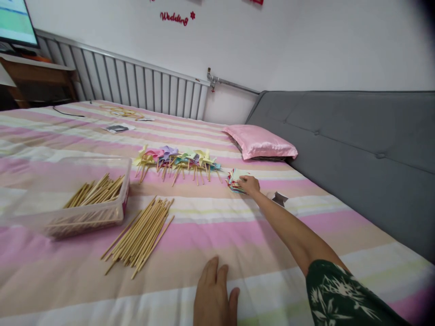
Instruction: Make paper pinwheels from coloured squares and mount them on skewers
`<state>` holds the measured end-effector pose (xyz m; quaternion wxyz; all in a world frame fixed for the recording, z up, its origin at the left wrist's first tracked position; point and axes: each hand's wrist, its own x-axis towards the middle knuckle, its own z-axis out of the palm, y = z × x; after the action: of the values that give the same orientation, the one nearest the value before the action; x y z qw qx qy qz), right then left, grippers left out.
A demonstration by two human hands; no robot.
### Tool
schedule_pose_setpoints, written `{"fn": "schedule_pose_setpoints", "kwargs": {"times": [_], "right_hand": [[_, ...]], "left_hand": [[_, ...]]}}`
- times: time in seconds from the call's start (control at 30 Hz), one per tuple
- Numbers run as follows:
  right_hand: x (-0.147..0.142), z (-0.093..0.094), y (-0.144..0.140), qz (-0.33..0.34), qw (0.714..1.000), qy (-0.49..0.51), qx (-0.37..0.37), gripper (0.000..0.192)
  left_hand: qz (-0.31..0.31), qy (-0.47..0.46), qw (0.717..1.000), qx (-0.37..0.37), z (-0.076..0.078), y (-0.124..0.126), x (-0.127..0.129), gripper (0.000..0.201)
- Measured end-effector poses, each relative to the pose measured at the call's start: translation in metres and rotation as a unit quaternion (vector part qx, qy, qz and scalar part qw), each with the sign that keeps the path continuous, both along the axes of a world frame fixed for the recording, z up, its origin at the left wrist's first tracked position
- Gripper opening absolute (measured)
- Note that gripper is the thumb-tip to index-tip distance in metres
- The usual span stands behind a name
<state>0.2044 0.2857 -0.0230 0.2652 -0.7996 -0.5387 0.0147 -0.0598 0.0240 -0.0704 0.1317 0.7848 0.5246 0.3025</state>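
My right hand reaches out to a small stack of coloured paper pieces, its fingers pinched at the top pieces. How many pieces lie between the fingertips cannot be made out. Flat on the striped bedspread near me rests my left hand, fingers stretched out and nothing in it. Left of the stack lies a row of pastel paper pinwheels on thin sticks. A loose bundle of wooden sticks is on the bed, ahead and to the left of my left hand.
A clear plastic box with more sticks stands at the left. Beyond the stack is a pink pillow, beside a grey padded headboard. A small dark folded piece lies by my right forearm. Yellow loops lie farther back.
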Motion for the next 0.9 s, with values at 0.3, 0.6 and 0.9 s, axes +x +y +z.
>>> {"fn": "schedule_pose_setpoints", "kwargs": {"times": [0.3, 0.6, 0.9], "right_hand": [[-0.002, 0.0033, -0.0033, 0.005, 1.0, -0.02, -0.008, 0.037], [-0.0002, 0.0023, -0.0024, 0.01, 0.999, -0.03, -0.007, 0.028], [0.0008, 0.0048, -0.0069, 0.008, 0.999, -0.031, 0.012, 0.035]], "left_hand": [[-0.021, 0.012, 1.0, -0.019, 0.007, 0.0025, -0.0038, 0.036], [-0.004, 0.013, 1.0, -0.005, 0.0002, 0.0006, 0.0, 0.037], [-0.005, 0.033, 0.999, 0.007, 0.0017, 0.0002, -0.0005, 0.036]]}}
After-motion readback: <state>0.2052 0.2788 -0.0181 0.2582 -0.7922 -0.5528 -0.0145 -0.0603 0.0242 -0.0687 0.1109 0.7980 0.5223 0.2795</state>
